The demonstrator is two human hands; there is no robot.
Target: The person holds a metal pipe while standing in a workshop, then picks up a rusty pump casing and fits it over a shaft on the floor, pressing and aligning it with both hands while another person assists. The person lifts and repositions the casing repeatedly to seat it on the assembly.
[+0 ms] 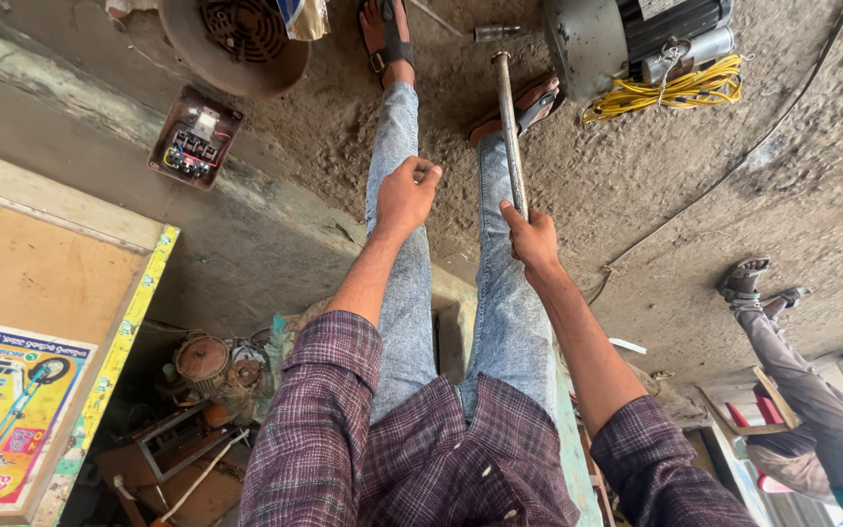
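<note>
Grip of right hand (pixel 535 237) holds one metal rod (pixel 508 127); left hand (pixel 405 193) fisted.

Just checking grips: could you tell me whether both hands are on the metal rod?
No, only the right hand grips the metal rod; the left hand is a closed fist beside it.

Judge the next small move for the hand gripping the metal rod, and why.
Probably bring the left hand across to steady the metal rod: only the right hand grips its near end, while the far end reaches toward the motor and the left hand is a loose, empty fist.
</note>
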